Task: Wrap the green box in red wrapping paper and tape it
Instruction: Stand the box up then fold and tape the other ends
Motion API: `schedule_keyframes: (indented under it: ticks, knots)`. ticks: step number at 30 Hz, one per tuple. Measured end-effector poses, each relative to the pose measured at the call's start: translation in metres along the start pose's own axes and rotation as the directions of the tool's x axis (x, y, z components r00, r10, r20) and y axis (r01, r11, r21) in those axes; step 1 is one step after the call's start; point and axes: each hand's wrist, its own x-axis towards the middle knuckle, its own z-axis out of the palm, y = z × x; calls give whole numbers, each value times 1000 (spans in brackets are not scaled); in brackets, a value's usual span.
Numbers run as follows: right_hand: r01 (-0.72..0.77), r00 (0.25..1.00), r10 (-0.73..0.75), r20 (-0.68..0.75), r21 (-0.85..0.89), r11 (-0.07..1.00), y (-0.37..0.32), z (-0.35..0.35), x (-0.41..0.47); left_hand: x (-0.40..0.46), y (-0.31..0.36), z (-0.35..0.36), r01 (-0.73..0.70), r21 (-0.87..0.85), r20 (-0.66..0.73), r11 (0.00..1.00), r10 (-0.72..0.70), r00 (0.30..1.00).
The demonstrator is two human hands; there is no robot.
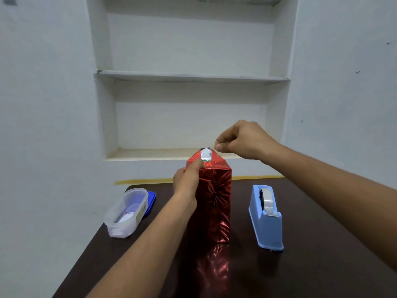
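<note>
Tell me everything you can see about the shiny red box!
The box stands upright on the dark table, wrapped in shiny, crinkly red foil paper that mirrors on the tabletop. Its top end is being closed: flaps fold to a point with the paper's silvery underside showing and a sliver of green peeking out. The left hand grips its upper left edge. The right hand hovers by the peak, fingers pinched together.
</note>
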Motion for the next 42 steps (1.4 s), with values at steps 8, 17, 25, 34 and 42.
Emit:
schedule_keyframes:
  ticks: [8, 17, 25, 34, 42]
  knots:
    - [96, 930, 34, 366, -332, 938, -20, 9, 52, 1, -7, -1, -46, 19, -18, 999, 46, 999]
    - [28, 883, 102, 459, -270, 963, -7, 25, 74, 1, -8, -2, -42, 35, -14, 998, 42, 999]
    - [41, 890, 89, 448, -273, 961, -1, 39, 79, 1, -6, -2, -49, 36, -1, 998, 49, 999]
    - [164, 924, -34, 382, -314, 935, -1, 44, 75, -1, -3, -2, -25, 53, 13, 998, 25, 1000]
    - [150, 947, -23, 321, -378, 913, 0, 46, 77, 20, 12, -8, 35, 111, 118, 993, -48, 992]
